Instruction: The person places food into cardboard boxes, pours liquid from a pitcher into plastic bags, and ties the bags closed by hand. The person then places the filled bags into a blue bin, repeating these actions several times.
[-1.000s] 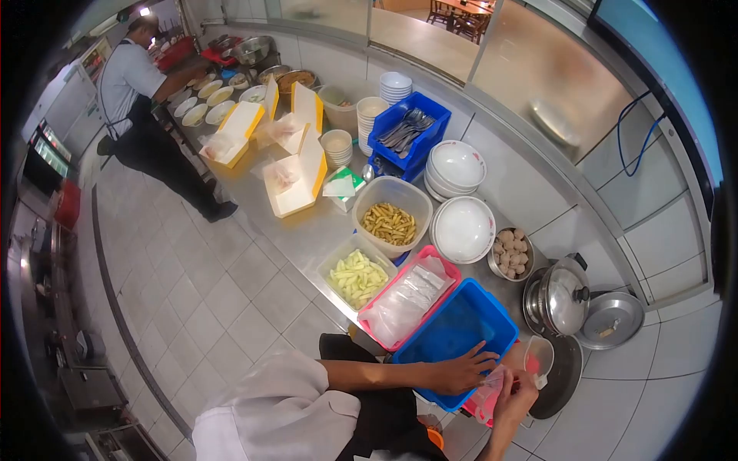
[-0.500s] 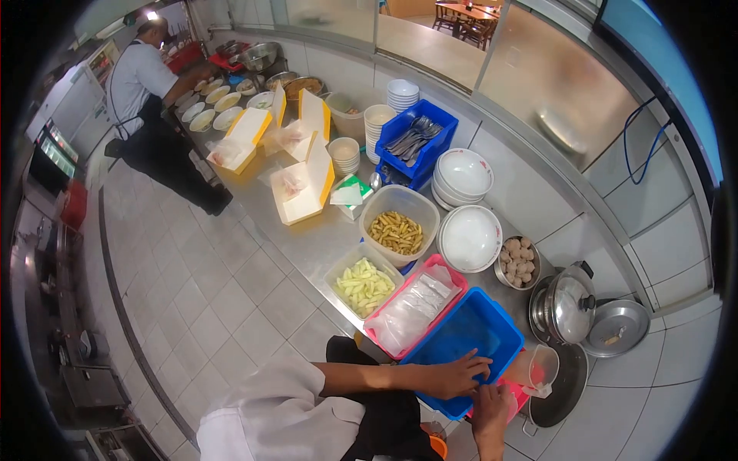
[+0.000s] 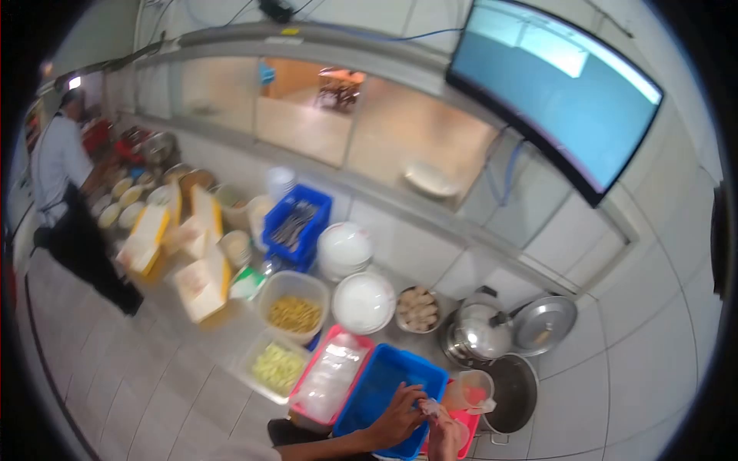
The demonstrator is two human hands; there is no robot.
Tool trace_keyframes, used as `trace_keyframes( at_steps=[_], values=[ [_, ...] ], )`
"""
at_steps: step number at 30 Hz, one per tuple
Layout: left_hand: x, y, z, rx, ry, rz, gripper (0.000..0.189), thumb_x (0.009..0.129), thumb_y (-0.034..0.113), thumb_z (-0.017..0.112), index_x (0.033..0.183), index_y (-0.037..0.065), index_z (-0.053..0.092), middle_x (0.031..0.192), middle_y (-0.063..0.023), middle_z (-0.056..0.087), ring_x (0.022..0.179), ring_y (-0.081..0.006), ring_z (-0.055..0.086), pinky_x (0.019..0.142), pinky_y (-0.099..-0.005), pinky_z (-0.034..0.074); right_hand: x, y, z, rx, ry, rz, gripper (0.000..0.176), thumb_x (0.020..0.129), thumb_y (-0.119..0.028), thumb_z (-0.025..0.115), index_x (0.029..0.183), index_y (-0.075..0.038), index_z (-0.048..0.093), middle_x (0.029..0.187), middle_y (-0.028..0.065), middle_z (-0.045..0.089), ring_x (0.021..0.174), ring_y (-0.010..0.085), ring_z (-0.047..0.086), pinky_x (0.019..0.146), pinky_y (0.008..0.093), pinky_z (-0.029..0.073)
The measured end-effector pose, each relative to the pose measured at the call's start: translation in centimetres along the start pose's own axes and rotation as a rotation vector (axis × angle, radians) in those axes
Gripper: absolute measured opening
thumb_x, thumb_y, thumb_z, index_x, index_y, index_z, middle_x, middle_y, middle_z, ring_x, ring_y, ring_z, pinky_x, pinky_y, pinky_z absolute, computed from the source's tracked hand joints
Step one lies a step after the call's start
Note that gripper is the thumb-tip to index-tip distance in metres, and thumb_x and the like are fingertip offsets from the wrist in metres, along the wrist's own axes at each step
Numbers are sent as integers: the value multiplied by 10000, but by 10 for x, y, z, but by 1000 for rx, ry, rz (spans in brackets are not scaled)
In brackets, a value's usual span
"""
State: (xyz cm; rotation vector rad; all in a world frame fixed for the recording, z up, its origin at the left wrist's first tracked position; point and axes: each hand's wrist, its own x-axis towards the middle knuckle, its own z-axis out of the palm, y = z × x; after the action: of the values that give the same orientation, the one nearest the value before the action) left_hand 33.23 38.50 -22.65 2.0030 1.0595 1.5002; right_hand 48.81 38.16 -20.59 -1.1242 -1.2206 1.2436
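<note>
The left hand [image 3: 397, 419] and right hand [image 3: 443, 438] pinch a small pale bundle [image 3: 430, 408], blurred, over the three-o'clock edge of the blue bin [image 3: 387, 376]; tiled floor [image 3: 173, 384] spreads at nine o'clock.

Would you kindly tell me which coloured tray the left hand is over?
The blue tray: the left hand is over its near end, whereas the narrower pink tray, holding clear plastic bags, has no hand over it.
</note>
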Motion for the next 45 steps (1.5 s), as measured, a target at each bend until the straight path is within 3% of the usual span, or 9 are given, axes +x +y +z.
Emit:
trace_keyframes(
  at_steps=[7, 16, 20, 27, 29, 31, 34, 38, 45],
  values=[
    [-17, -32, -2, -96, -53, -49, 166, 853, 226, 695, 901, 67, 691, 1159, -140, 463, 1217, -337, 423, 1050, -536, 306, 8, -33, -6, -1548, -344, -745, 215, 826, -286, 615, 890, -84, 648, 898, 104, 590, 917, 322, 515, 845, 480, 380],
    [-48, -44, -8, -87, -152, 36, 134, 799, 227, 753, 870, 115, 732, 1122, -115, 485, 1178, -299, 478, 1044, -535, 337, -11, -9, -25, -1389, -515, -310, 131, 815, -183, 609, 874, -67, 612, 821, 119, 562, 909, 330, 501, 802, 476, 383],
    [-44, -40, -14, 62, -102, 58, 144, 771, 213, 766, 895, 143, 743, 1111, -103, 529, 1176, -288, 524, 1063, -604, 317, -5, -15, -10, -1181, -346, -630, 123, 826, -158, 624, 802, -37, 626, 766, 119, 570, 847, 321, 522, 777, 445, 403],
    [-28, -22, 8, -123, 69, -106, 174, 762, 198, 768, 928, 149, 747, 1075, -80, 566, 1160, -276, 548, 1061, -594, 324, 0, -29, 17, -279, -44, 40, 151, 791, -87, 692, 666, -12, 652, 783, 116, 619, 812, 294, 573, 791, 374, 450],
    [-7, -5, 6, 124, 421, 155, 119, 782, 129, 704, 806, 15, 678, 737, -168, 642, 593, -303, 592, 612, -430, 489, 2, -24, 12, -254, -68, 98, 76, 787, -54, 672, 723, -13, 669, 820, 115, 629, 865, 306, 574, 820, 377, 448],
    [-34, -31, 7, 63, 201, -8, 124, 775, 159, 734, 875, 87, 714, 892, -111, 612, 873, -277, 574, 837, -511, 405, 5, -24, 7, -1017, -121, -667, 71, 809, -85, 617, 797, -31, 662, 853, 126, 618, 917, 320, 544, 841, 395, 436],
    [-52, -44, -5, 96, -74, -115, 173, 777, 190, 757, 948, 166, 750, 1038, -45, 585, 1146, -240, 559, 1061, -595, 319, -7, -25, -3, -1506, -335, -602, 97, 817, -135, 590, 824, -54, 642, 860, 134, 596, 935, 327, 512, 862, 413, 423],
    [-52, -40, -13, 135, -134, -90, 167, 797, 199, 743, 963, 185, 748, 1038, -43, 584, 1126, -231, 566, 1055, -599, 319, -10, -32, -2, -1489, -350, -758, 154, 822, -199, 605, 759, -58, 619, 781, 123, 566, 831, 301, 514, 832, 400, 439],
    [-52, -34, 1, 56, -69, -210, 181, 821, 201, 712, 1000, 189, 737, 1067, -58, 576, 1107, -250, 568, 1044, -595, 330, -13, -38, 36, -638, -78, -128, 92, 782, -33, 613, 848, 1, 668, 869, 114, 648, 868, 309, 571, 801, 421, 453]
  ],
)
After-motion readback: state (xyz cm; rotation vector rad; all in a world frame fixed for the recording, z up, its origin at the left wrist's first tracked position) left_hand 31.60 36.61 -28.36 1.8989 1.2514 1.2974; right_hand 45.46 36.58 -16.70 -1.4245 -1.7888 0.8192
